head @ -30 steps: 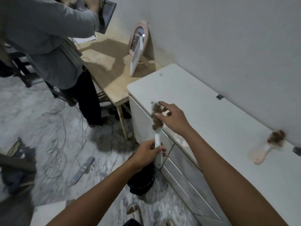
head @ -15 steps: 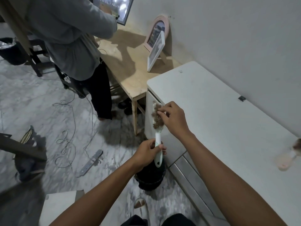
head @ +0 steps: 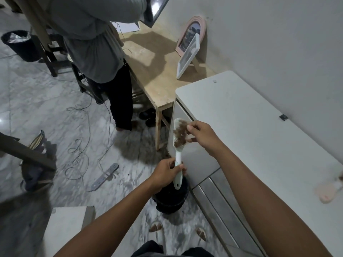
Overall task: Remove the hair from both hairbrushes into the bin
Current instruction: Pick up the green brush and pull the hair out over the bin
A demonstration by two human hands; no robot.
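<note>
My left hand (head: 168,173) grips the handle of a white hairbrush (head: 177,156), held upright above a black bin (head: 171,198) on the floor. Brown hair (head: 180,133) fills the brush's bristles. My right hand (head: 201,135) pinches that hair between thumb and fingers at the brush head. A second, pink hairbrush (head: 327,193) lies on the white cabinet top (head: 241,117) at the right edge of the view; its head is cut off by the frame.
A person in a grey top (head: 92,39) stands at a wooden table (head: 154,71) holding two frames (head: 187,58). Cables (head: 79,138) and a power strip (head: 104,176) lie on the marble floor. Another bin (head: 20,45) stands far left.
The view has swung left and down, so the pink brush slid to the right edge. The white brush now hangs over the black bin, my right hand still pinching the hair.
</note>
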